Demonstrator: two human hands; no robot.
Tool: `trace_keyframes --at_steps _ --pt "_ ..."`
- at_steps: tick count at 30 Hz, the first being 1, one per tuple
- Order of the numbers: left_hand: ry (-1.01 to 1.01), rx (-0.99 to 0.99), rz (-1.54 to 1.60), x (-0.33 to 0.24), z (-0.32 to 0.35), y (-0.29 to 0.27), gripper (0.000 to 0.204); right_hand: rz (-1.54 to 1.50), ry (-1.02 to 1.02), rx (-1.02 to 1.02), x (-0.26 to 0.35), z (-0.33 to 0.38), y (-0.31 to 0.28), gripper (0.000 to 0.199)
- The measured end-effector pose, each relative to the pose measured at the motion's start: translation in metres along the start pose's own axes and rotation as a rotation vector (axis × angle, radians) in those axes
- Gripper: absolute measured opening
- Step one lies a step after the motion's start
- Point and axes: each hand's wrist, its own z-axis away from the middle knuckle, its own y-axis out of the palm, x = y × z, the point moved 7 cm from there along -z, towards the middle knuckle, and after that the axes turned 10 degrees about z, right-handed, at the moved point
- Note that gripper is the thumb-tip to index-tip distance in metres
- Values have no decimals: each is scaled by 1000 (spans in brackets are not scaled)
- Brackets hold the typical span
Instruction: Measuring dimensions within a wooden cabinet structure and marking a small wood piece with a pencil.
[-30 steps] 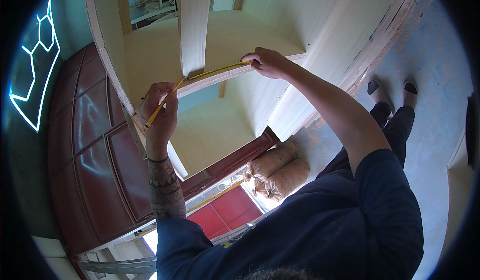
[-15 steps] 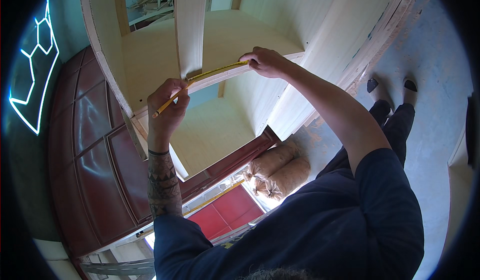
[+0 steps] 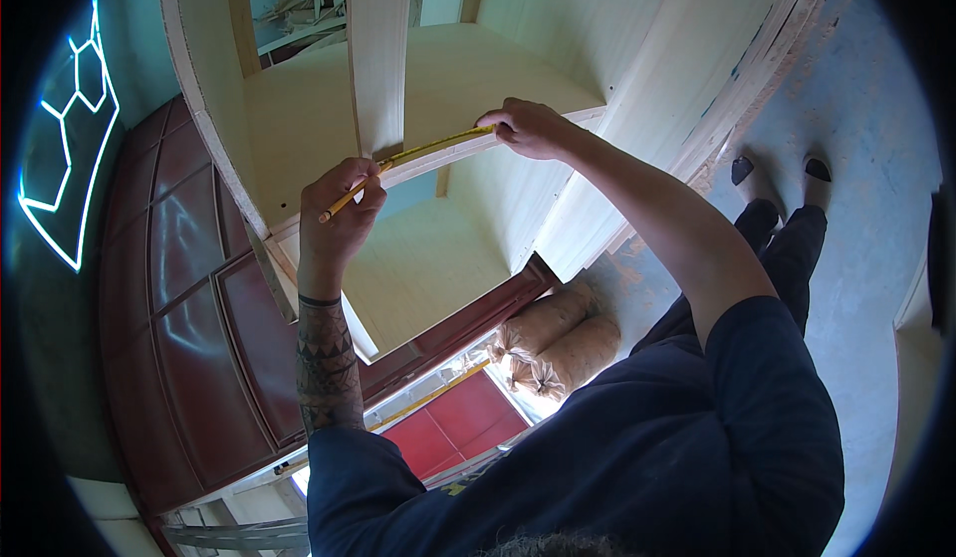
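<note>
Left hand (image 3: 339,209) gripping the pencil (image 3: 351,192) has slid closer to the upright board (image 3: 378,49). Right hand (image 3: 528,127) still pinches the yellow tape measure (image 3: 438,145) against the shelf edge (image 3: 448,157).

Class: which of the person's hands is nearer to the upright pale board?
Left. The left hand, holding a pencil, sits just below the upright board; the right hand is farther along the shelf edge, on the yellow tape.

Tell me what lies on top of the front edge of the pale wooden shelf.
A yellow tape measure lies along the shelf edge, stretched between the right hand and the left hand, which holds a pencil. The tape's ends are covered by the hands.
</note>
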Motion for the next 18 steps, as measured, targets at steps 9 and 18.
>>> trace_keyframes --at_steps 9,18 --pt "-39 17 -3 2 -4 -1 11 -9 -22 -55 -2 -1 0 38" --pt "-180 44 21 9 -3 -6 12 2 -1 -1 -3 -3 3 39"
